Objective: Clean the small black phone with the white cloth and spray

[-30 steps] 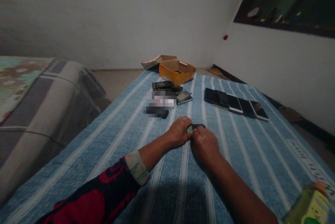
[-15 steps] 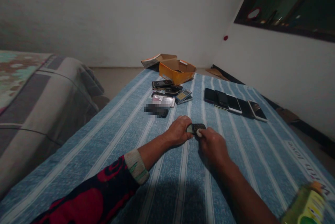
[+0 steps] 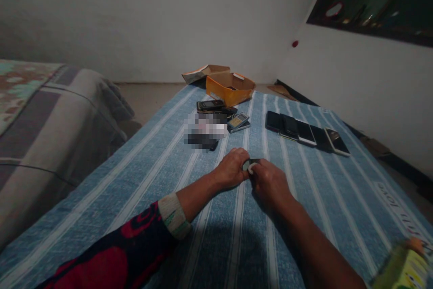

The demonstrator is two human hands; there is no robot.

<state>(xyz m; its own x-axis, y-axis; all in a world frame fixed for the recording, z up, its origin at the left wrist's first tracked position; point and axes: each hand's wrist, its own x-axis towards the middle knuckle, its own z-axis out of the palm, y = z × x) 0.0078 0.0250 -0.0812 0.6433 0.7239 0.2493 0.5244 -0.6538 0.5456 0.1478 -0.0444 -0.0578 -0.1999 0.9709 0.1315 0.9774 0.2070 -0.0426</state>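
Note:
A small dark keypad mobile phone [image 3: 254, 161] lies between my hands, low over the striped cloth. Closed around its left end is my left hand [image 3: 233, 168], at the end of a dark and red sleeve. My right hand [image 3: 271, 185] pinches a small white wad [image 3: 251, 169], perhaps cloth or cotton, against the phone's face. Fingers hide most of the phone. Beyond the left hand lies a pile of old phones, among them a blue-grey keypad phone [image 3: 238, 120] and a dark phone [image 3: 210, 104]; part of the pile is pixelated.
Several flat smartphones [image 3: 306, 132] lie in an overlapping row at the right. An open orange cardboard box [image 3: 230, 93] stands at the far end of the blue striped cloth [image 3: 149, 167]. A yellow-green item [image 3: 404, 266] sits at the lower right. A draped bed [image 3: 77, 113] is at the left.
My right hand has slid left along the phone with the white wad, now covering more of the keypad. The left hand keeps its hold. The view has shifted slightly.

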